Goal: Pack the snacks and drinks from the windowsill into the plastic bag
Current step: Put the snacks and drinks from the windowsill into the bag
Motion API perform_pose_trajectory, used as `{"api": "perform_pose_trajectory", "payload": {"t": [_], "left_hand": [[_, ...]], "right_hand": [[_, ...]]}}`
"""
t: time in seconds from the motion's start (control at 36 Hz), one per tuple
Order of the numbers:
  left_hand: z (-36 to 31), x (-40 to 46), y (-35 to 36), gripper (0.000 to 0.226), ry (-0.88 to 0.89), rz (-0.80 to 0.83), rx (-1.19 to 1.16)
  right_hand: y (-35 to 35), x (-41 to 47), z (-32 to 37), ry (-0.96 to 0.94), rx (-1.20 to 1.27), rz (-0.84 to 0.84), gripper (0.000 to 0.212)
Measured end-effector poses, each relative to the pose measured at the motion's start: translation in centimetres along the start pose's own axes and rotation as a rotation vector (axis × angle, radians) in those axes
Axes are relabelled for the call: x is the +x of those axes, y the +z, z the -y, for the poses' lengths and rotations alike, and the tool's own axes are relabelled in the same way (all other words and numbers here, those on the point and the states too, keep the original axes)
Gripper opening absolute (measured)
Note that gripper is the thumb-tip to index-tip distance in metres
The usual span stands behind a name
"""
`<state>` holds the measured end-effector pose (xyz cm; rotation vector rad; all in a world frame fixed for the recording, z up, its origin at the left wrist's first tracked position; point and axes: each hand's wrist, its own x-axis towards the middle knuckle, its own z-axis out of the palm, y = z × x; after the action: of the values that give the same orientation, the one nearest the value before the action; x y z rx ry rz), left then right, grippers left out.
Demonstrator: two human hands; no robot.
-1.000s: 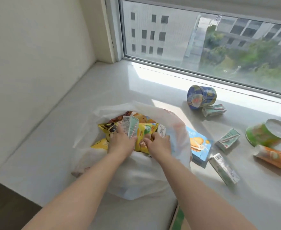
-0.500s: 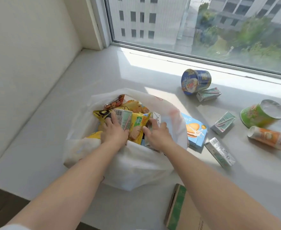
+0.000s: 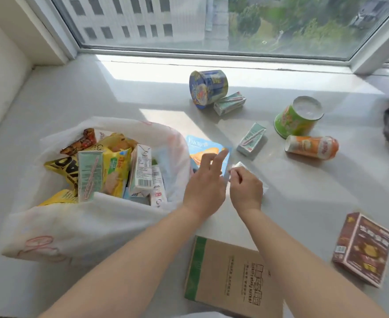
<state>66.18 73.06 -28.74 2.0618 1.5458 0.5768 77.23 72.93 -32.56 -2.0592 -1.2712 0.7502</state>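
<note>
Sunlit white stone windowsill (image 3: 143, 92) holds my work: the translucent white plastic bag (image 3: 79, 221) slumps open at left, stuffed with upright cartons and yellow packets, while cups, cartons and boxes still lie loose to the right. My left hand (image 3: 204, 182) hovers empty, fingers spread, over the flat blue biscuit box (image 3: 202, 148); my right hand (image 3: 246, 191) curls onto a small pale drink carton (image 3: 240, 166), though whether it grips yet I cannot tell. If I drop these in carelessly, the crowded bag could sag and spill.

Sill (image 3: 101, 92) left & behind bag (image 3: 74, 226) lies open; right side crowded w/ cartons (image 3: 251, 139), cups (image 3: 298, 117), boxes (image 3: 363, 247).
</note>
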Motion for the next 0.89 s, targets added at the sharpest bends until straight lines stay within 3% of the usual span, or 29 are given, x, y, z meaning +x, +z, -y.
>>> {"api": "perform_pose_trajectory", "payload": {"t": [0.11,0.19,0.28,0.47,0.69,0.89], "left_hand": [[0.0,0.3,5.5,0.058,-0.176,0.172,0.000],[1.6,1.5,8.1,0.064,-0.471,0.265,0.018],[2.5,2.2,9.8,0.074,-0.683,0.278,0.061],[3.0,2.6,12.7,0.077,-0.751,0.218,0.225],[3.7,1.4,13.5,0.065,-0.644,0.181,0.392],[2.6,3.1,12.6,0.075,-0.776,0.197,0.211]], "right_hand": [[-1.4,2.0,-4.7,0.118,-0.155,0.177,0.023],[-1.7,3.2,-7.2,0.131,-0.372,0.320,0.041],[-1.8,4.4,-8.5,0.064,-0.543,0.320,0.055],[-0.3,7.4,-10.3,0.059,-0.549,0.445,0.070],[0.2,7.5,-11.9,0.085,-0.461,0.402,0.042],[0.3,4.5,-13.5,0.095,-0.567,0.397,0.041]]}}
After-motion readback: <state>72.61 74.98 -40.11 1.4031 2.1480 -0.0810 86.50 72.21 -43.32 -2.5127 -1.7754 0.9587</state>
